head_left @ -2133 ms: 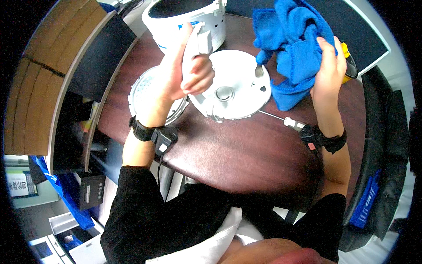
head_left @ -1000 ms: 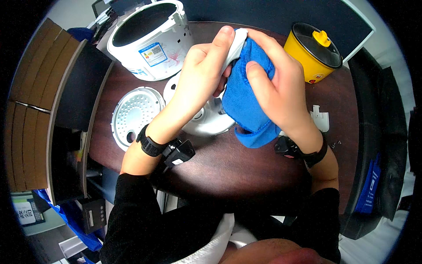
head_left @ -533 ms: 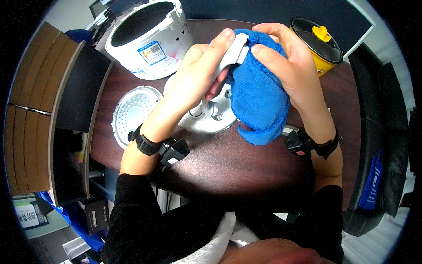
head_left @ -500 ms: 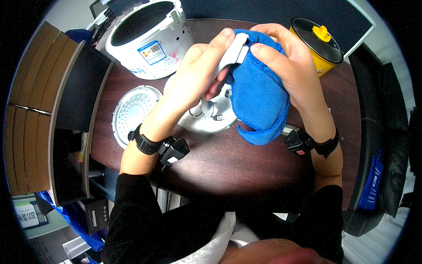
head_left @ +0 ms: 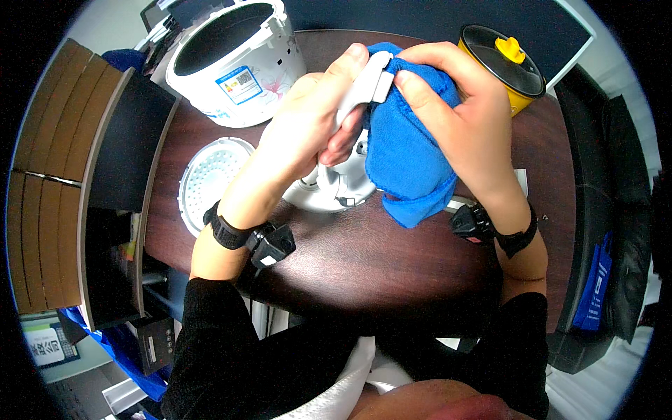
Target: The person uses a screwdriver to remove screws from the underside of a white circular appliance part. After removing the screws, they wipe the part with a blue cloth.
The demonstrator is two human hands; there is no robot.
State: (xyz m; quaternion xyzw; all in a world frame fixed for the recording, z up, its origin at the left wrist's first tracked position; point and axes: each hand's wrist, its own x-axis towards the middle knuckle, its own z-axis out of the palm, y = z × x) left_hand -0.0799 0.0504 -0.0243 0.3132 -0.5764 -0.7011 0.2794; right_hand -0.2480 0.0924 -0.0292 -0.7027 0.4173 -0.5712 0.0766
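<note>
My left hand (head_left: 313, 115) is closed round a curved white plastic handle (head_left: 358, 89), its wider end pointing up and away from me. A blue cloth (head_left: 409, 143) hangs from my right hand (head_left: 470, 119), whose thumb and fingers pinch it against that end of the handle. Below my hands a round white plastic part (head_left: 336, 189), like an appliance lid, lies on the table, partly hidden by my left hand and the cloth. Left of it lies a round perforated white tray (head_left: 215, 175), partly behind my left forearm.
An open white rice cooker body (head_left: 241, 91) stands at the back left of the dark wooden table (head_left: 364, 252). A yellow pot with a black lid (head_left: 490, 59) stands at the back right. Shelving (head_left: 112, 189) borders the left side, and a black chair (head_left: 595, 168) the right.
My right hand has shifted slightly along the handle's end, its fingers straighter, and the cloth's folds hang differently. My left hand has tilted a little with the handle.
</note>
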